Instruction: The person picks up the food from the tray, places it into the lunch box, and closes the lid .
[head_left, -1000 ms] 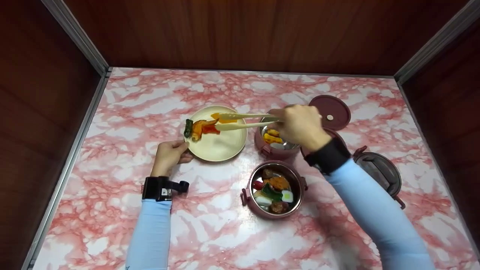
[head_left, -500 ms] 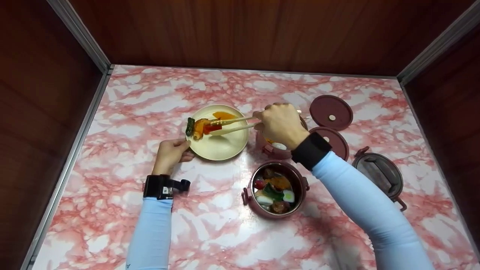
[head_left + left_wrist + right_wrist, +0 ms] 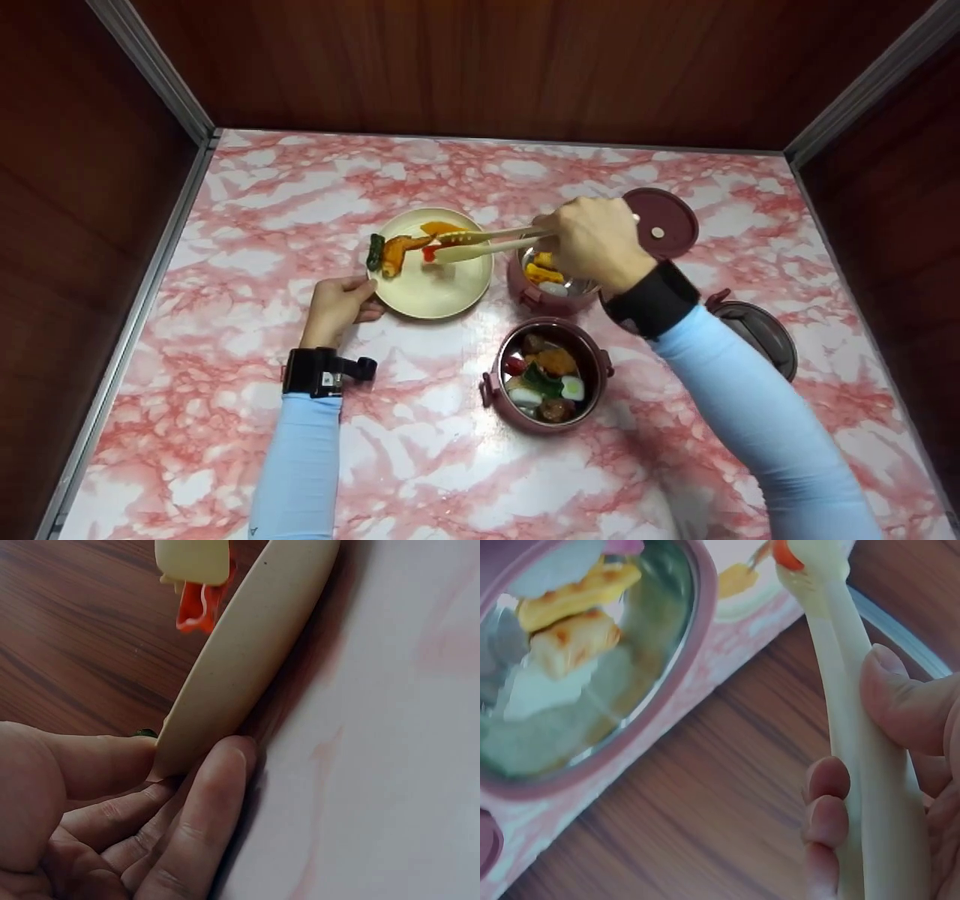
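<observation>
My left hand [image 3: 337, 309] pinches the near-left rim of a cream plate [image 3: 442, 296], thumb on top and fingers beneath. My right hand [image 3: 596, 244] grips cream tongs [image 3: 499, 244], whose tips hold a red piece of food [image 3: 197, 611] above the plate. The tongs cover most of that piece in the head view. On the plate lie a brown-orange chicken-wing-like piece [image 3: 392, 257], a dark green piece [image 3: 374, 253] and a flat orange piece [image 3: 442, 227]. Just under the right hand stands a pink pot [image 3: 536, 302] with yellow food inside, partly hidden.
Nearer the front is a second pink pot [image 3: 510, 416] filled with several food pieces, including an egg half [image 3: 572, 388]. A round maroon lid [image 3: 671, 206] lies at the back right. A grey lid [image 3: 776, 337] is partly behind the right sleeve. Wood walls enclose the marbled table [image 3: 420, 480].
The tongs reached left from above the flat orange piece to the red piece and took it from beside the wing-like piece. Right hand and tongs then drew back right. The left hand stayed.
</observation>
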Motion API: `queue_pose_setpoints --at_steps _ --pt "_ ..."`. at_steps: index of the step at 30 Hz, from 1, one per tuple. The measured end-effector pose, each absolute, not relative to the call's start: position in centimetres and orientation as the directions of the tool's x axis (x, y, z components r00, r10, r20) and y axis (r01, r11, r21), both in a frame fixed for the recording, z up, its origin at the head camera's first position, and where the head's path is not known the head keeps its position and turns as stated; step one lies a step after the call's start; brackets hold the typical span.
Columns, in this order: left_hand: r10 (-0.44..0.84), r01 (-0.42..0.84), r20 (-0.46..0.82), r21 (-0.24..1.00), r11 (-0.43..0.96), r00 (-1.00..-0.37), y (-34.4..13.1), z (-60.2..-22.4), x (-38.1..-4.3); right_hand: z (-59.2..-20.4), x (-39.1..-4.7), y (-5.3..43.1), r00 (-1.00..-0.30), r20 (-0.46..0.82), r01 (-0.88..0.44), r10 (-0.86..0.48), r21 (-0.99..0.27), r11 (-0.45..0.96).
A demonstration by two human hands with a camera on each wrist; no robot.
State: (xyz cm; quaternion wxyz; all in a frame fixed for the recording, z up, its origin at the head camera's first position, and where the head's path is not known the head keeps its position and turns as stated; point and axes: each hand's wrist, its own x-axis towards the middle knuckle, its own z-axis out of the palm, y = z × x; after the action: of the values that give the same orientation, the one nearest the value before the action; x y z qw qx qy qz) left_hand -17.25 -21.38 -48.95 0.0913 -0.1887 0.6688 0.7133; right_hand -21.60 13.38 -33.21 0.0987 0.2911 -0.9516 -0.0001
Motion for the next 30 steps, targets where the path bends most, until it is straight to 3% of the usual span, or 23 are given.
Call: queue_pose_setpoints --at_steps 14,21,30 --pt "-0.119 -0.379 -0.387 0.922 -0.082 -0.914 -21.5 -48.9 -17.3 -29.3 -18.3 22.9 -0.883 0.29 -0.372 -0.368 0.044 0.927" --pt "-0.129 -0.383 -0.389 0.921 -0.074 -0.912 -21.7 -48.8 -17.2 -31.1 -17.0 27.0 -0.883 0.348 -0.326 -0.314 0.025 0.945" --pt "-0.123 -0.381 -0.388 0.922 -0.074 -0.914 -21.4 -48.9 -17.3 -34.4 -16.8 28.2 -0.924 0.307 -0.248 -0.226 -0.032 0.968"
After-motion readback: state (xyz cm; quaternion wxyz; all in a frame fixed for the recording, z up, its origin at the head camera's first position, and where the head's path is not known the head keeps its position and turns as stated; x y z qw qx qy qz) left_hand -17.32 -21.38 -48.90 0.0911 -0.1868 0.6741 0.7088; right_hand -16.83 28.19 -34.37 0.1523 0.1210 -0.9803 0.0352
